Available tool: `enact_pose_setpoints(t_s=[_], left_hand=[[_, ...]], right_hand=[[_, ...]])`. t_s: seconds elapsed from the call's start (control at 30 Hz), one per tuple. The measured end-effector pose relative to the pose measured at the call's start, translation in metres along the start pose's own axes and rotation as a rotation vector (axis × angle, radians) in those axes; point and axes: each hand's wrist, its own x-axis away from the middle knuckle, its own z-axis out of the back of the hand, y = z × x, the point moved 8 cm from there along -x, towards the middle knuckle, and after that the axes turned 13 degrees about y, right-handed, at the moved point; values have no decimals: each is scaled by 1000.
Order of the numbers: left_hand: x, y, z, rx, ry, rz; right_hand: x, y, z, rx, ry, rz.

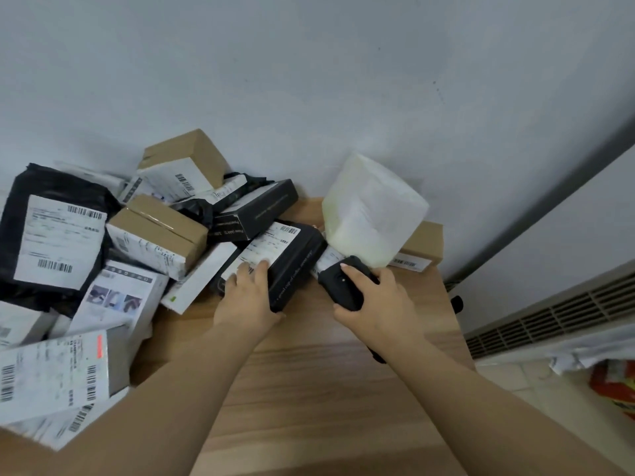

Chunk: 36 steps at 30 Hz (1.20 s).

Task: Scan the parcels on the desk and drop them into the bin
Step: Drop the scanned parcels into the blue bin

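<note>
A black box parcel point(292, 266) with a white shipping label lies on the wooden desk point(309, 372). My left hand point(249, 297) grips its near end, fingers over the label. My right hand point(374, 304) holds a black handheld scanner point(347, 286), its head pointing toward the parcels. A pale translucent wrapped parcel point(372, 211) stands just beyond the scanner. A heap of parcels fills the desk's left side: brown cartons point(165, 235), a black mailer bag point(51, 235), white boxes point(117, 300). No bin is in view.
The white wall point(309, 80) rises right behind the desk. A flat brown carton point(422, 245) lies at the desk's far right corner. To the right, off the desk, runs a vented heater panel point(567, 307), with colourful packaging point(615, 386) on the floor.
</note>
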Motion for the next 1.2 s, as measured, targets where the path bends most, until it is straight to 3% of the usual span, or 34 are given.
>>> enact_pose_setpoints(t_s=[0.3,0.57,0.83,1.2], left_hand=[[24,1,-7,32,0,82],[113,-14,-9,-100,-15,118],[193,-21,-63,-180,-60,177],[200,-38,-79,-126,-208,99]], right_hand=[[1,10,11,-13,-17,83],[13,5,25,-34,-12,187],[48,7,6,-35,-83,259],[71,8,-25,-14,-110,230]])
